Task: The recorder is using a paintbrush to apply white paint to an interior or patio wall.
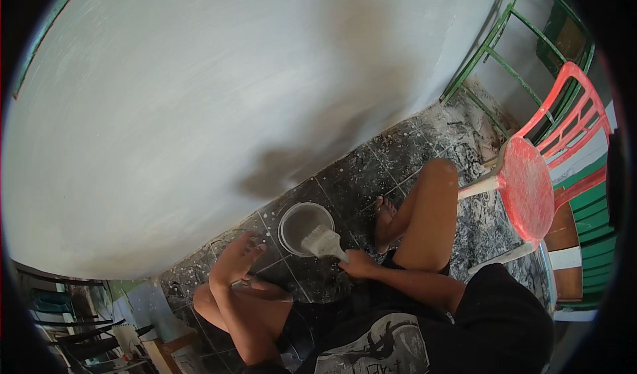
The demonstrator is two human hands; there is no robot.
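My right hand (359, 263) grips the handle of a wide paintbrush (323, 242). Its pale, paint-coated bristles reach over the near right rim of a round plastic bucket (282, 225). The bucket stands on the dark tiled floor close to the wall, and its contents are hard to make out. Left of the bucket, my left hand (236, 259) is raised above my bent leg, fingers apart, holding nothing. In front of me rises a white wall (199, 125) with faint brush streaks and my shadow on it.
Dark floor tiles (343, 185) are spattered with white paint. At the right stands a scuffed red plastic chair (527, 185). A green metal frame (517, 70) leans in the far corner. Dark chairs (84, 324) and a wooden piece (161, 354) are at the lower left.
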